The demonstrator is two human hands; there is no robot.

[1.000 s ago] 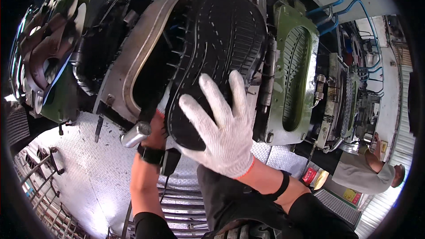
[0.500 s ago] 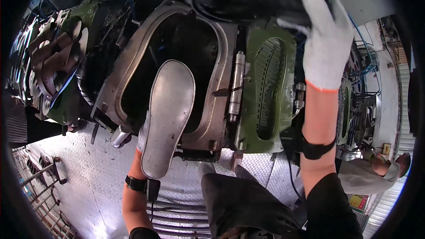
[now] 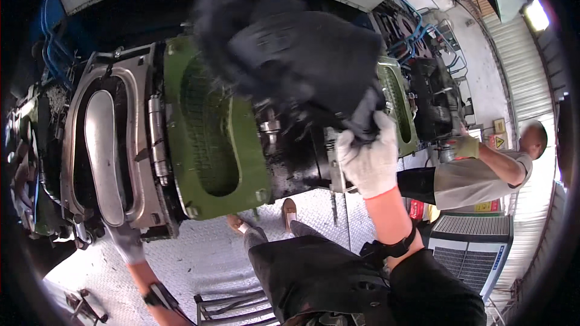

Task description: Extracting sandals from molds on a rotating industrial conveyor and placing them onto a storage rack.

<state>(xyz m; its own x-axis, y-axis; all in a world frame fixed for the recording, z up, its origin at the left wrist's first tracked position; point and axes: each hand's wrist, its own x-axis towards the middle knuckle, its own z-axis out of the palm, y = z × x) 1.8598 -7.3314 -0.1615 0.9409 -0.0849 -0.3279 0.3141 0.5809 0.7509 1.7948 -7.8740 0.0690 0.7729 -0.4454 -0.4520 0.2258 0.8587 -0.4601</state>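
My right hand [image 3: 371,166], in a white glove, is closed on one end of a floppy black boot-like piece [image 3: 314,60]. Motion blurs its far end, and it hangs above the machine, covering part of a green mould [image 3: 246,145] with a ridged sole-shaped hollow. Left of that mould, a smooth metal foot form [image 3: 103,139] lies within the opening of a metal frame [image 3: 140,145]. Gloved too, my left hand [image 3: 125,242] is at the lower end of the foot form, by the frame's near edge. Its fingers are mostly hidden there.
A second green mould [image 3: 403,108] stands farther right, near blue hoses [image 3: 417,39]. Another person [image 3: 477,175] works at the right, beside a grey slatted unit [image 3: 468,253]. Below me are a patterned metal floor [image 3: 181,259] and a dark barred rack [image 3: 235,308].
My view has swung right, so the moulds appear farther left. The foot form, tilted out of the frame before, now lies within it. My right hand now grips the black piece.
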